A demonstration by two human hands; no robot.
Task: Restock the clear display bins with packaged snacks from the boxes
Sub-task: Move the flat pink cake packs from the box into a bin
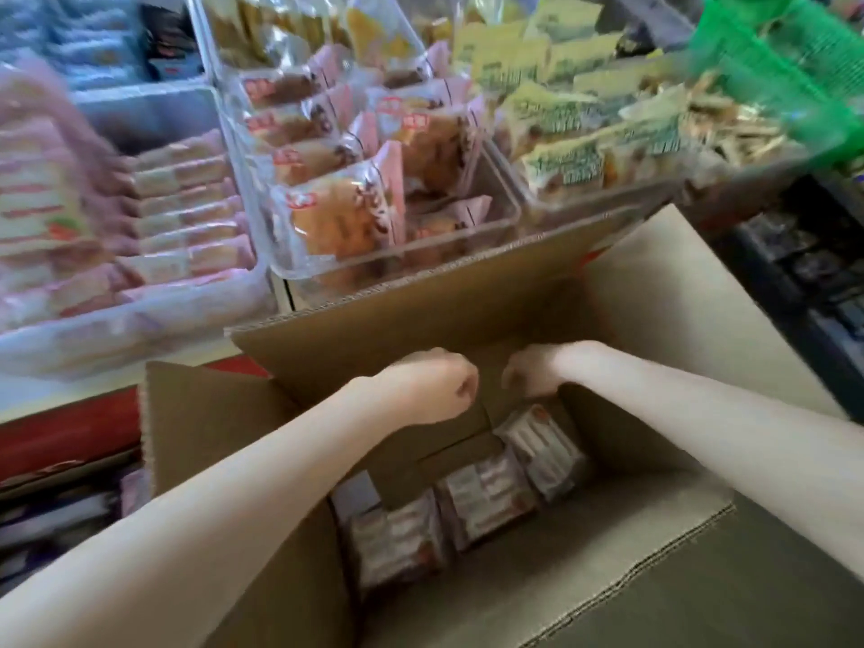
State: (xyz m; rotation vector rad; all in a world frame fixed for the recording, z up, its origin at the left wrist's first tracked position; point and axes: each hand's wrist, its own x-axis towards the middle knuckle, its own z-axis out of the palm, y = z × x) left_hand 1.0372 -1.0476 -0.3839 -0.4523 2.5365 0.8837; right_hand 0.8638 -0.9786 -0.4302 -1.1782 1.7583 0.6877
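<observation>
Both hands reach into the open cardboard box (467, 292), where brown snack packets (486, 502) remain for restocking. The left hand (435, 385) is fisted, apparently empty. The right hand's (533, 371) grip cannot be made out.

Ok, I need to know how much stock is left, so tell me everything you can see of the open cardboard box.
The cardboard box is plain brown corrugated card, open at the top with its flaps folded outward, the far flap leaning against the clear bins. It sits below the display shelf. It looks mostly emptied: a few dark packaged snacks lie in a row at the bottom. Both arms reach over it; the left hand and right hand are curled at the far inner wall, the grip unclear.
</observation>
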